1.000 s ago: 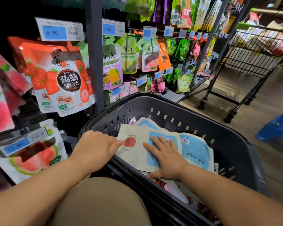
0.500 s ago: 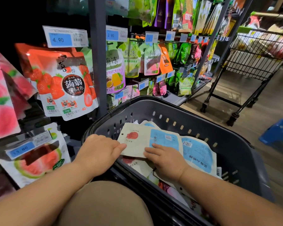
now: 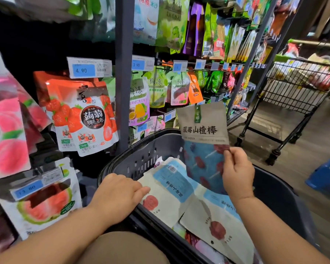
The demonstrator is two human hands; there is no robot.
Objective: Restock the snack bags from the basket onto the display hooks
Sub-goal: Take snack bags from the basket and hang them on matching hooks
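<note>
While left hand (image 3: 118, 193) lies seemingly relaxed on basket (image 3: 147, 151), right hand (image 3: 237, 174) pinches snack bag (image 3: 202, 126).

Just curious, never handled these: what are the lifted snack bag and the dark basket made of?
The lifted snack bag looks like matte, paper-like film; no glare, bends slightly. The basket: seemingly moulded grey plastic, dull sheen, slots in its wall.

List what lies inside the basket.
The basket holds overlapping cream-and-blue snack bags; the right hand pinches a raised bag above them. Red packets peek out beneath; the bottom is covered.
</note>
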